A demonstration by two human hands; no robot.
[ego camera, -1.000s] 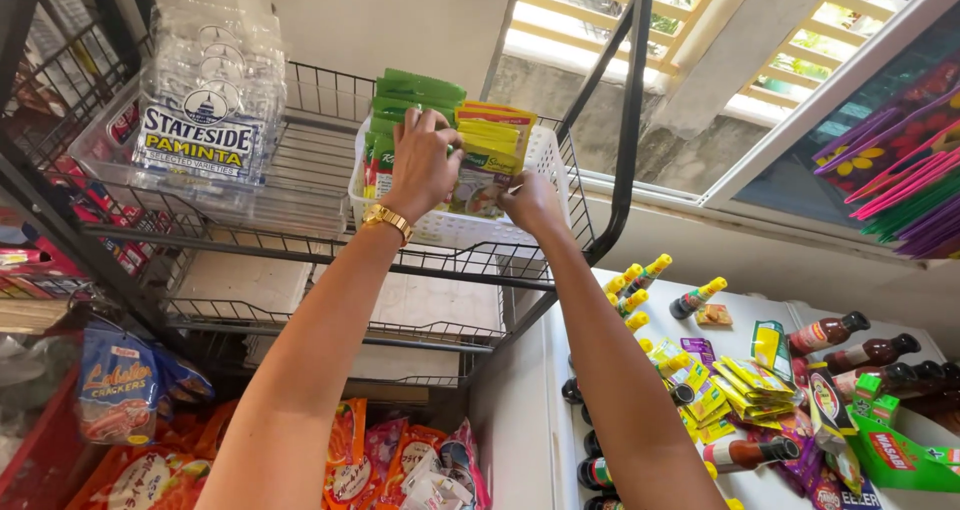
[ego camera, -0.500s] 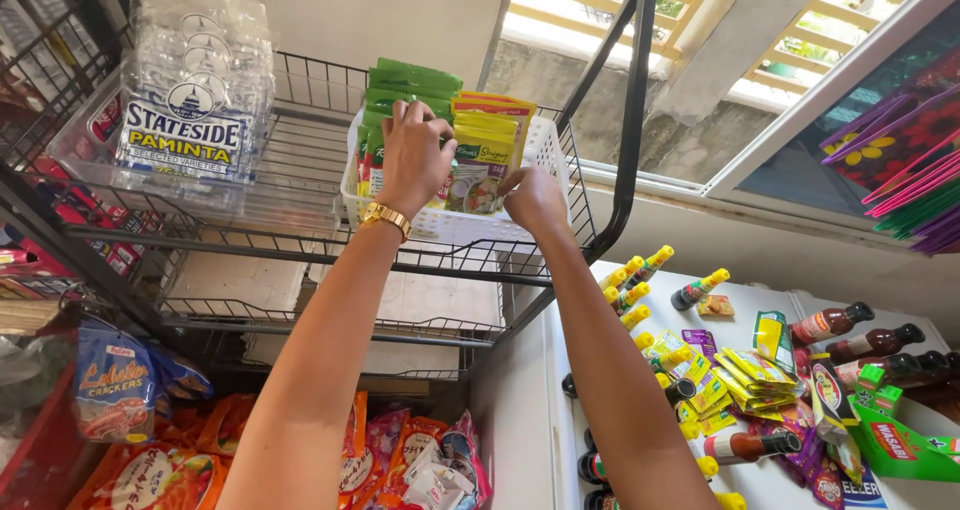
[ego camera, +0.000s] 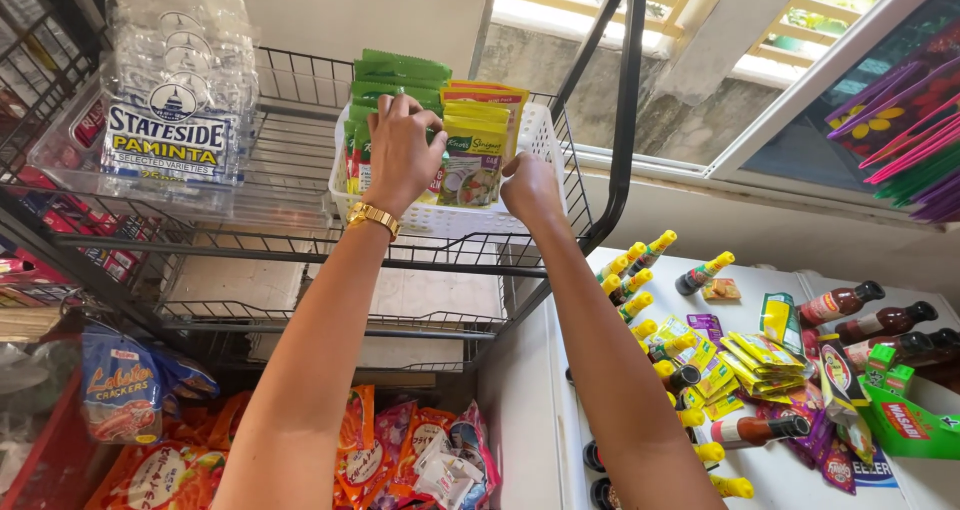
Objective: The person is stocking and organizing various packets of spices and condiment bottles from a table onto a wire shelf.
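Observation:
A white plastic basket (ego camera: 440, 218) sits on the upper wire shelf (ego camera: 290, 165). It holds upright green sachets (ego camera: 395, 80) and yellow-green sachets (ego camera: 478, 150). My left hand (ego camera: 400, 155), with a gold watch at the wrist, reaches into the basket and its fingers press on the sachet tops. My right hand (ego camera: 530, 188) grips the basket's front right rim, just below the yellow-green sachets.
A clear plastic container (ego camera: 165, 120) with a dark label stands left on the same shelf. Snack bags (ego camera: 400, 450) fill the space below. To the right, a white surface (ego camera: 790, 480) carries sauce bottles (ego camera: 840, 302), yellow-capped bottles (ego camera: 640, 270) and loose sachets (ego camera: 750, 355).
My left hand has moved right across the sachet tops, from the green ones toward the yellow-green ones. My right hand has stayed at the basket's rim.

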